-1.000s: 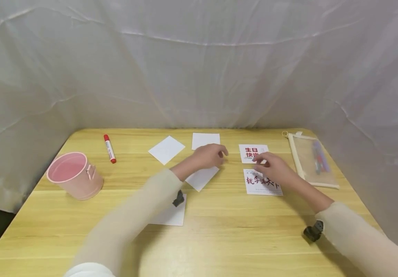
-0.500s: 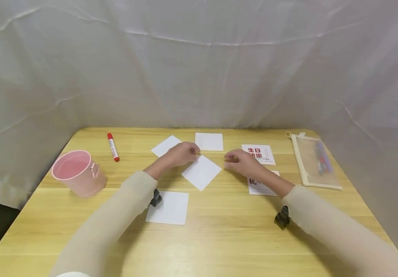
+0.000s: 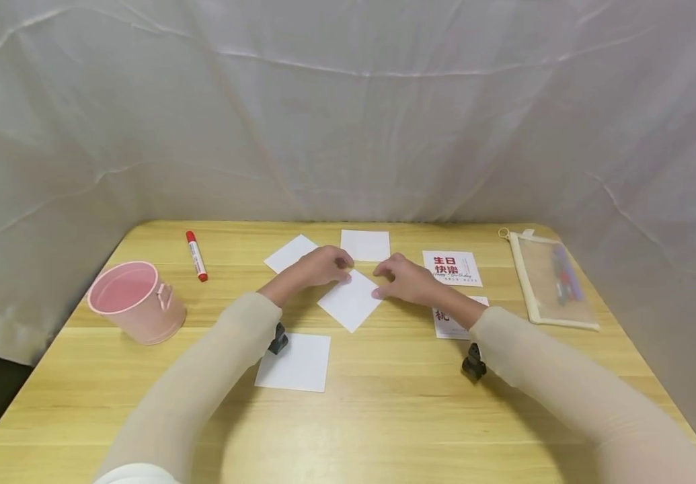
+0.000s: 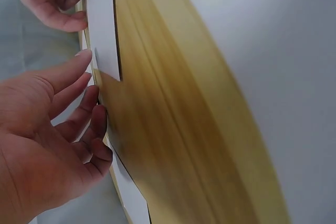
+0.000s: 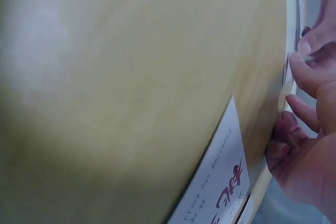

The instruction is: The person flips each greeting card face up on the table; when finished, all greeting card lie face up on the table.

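A blank white square card (image 3: 350, 306) lies turned like a diamond in mid-table. At its upper left edge my left hand (image 3: 320, 265) holds the thumb against or just over the card, its fingers loosely bent. From the other side my right hand (image 3: 408, 281) reaches in, thumb tip at the card's right corner and index finger apart from the thumb. In the left wrist view the left fingers (image 4: 79, 119) are relaxed beside the card's edge, with nothing visibly gripped. The right wrist view shows the right thumb (image 5: 304, 69) near the card; firm contact is hard to judge.
Other blank cards lie behind (image 3: 365, 246), at back left (image 3: 290, 252) and in front (image 3: 294, 363). Two cards with red lettering, one upper (image 3: 452, 267) and one partly covered (image 3: 453, 326), sit right. A pink bucket (image 3: 148, 319), red marker (image 3: 197, 256) and zip pouch (image 3: 541, 282) stand around.
My left hand has moved left, uncovering the middle card, then slightly back right to its edge. My right hand has moved left from the lettered cards to the middle card's right corner.
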### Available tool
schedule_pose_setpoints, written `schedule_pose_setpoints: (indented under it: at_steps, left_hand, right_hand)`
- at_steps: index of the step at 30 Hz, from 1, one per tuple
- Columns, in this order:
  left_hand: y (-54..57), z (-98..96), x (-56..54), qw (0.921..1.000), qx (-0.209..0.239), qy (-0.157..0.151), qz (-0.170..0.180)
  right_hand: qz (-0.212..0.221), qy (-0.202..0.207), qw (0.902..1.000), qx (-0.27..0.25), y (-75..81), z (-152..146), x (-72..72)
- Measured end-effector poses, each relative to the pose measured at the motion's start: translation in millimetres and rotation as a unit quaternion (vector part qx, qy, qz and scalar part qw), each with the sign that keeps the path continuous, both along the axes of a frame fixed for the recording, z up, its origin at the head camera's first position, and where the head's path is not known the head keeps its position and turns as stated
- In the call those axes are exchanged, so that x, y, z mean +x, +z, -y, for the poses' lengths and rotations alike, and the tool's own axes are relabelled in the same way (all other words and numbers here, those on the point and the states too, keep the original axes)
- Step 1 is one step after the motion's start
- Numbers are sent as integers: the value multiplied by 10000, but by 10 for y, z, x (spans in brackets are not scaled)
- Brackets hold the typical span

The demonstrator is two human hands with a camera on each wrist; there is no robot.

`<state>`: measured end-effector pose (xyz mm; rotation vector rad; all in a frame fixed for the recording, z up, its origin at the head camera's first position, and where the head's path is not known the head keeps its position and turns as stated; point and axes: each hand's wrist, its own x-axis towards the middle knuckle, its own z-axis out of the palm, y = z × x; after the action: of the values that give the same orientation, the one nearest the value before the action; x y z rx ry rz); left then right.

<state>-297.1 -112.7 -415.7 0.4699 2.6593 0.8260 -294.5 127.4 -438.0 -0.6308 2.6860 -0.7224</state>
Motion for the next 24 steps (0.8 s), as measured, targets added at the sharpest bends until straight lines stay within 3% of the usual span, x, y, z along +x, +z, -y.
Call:
schedule_pose_setpoints:
  at_steps: [6, 13, 24]
  left_hand:
    - [-18, -29, -6, 10000, -17, -1, 56]
    - [-63, -39, -21, 9995, 286, 23, 105]
    - [-81, -2, -40, 9939, 978, 425, 273]
  right_hand:
    - [-264, 78, 9995, 181, -9, 43, 72]
    - [-399, 78, 9990, 177, -18, 90, 144]
    - [-321, -103, 9994, 33, -61, 114, 160]
